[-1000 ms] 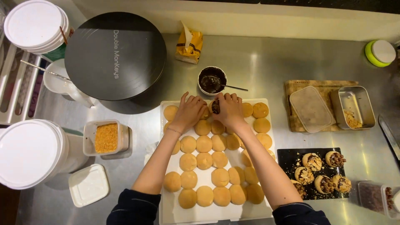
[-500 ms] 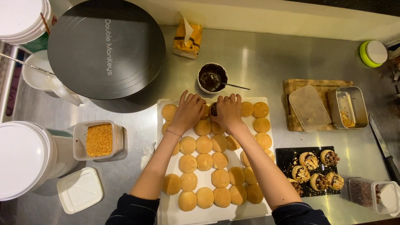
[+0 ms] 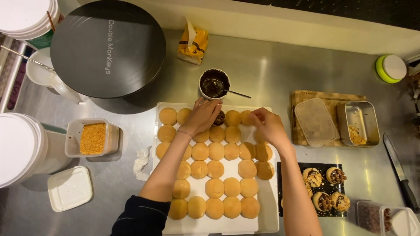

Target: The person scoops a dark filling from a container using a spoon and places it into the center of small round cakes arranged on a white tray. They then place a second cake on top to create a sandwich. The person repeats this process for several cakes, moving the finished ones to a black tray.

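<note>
Two hands work over rows of buns [image 3: 215, 169] on a white tray [image 3: 267, 220]: left hand [image 3: 202, 116] pinches a chocolate-coated bun [image 3: 220, 118] beside the chocolate bowl [image 3: 214, 84]; right hand [image 3: 270, 126] lies curled on neighbouring buns, steadying them.

Right hand [image 3: 269, 126] now apart from the left hand [image 3: 203, 114], shifted rightward over the tray's far right buns [image 3: 238, 118]; earlier pressed close beside it. Chocolate-topped bun [image 3: 219, 118] now uncovered just right of the left fingers, below the sauce cup [image 3: 214, 83]. Left hand moved slightly farther, toward the cup.
</note>
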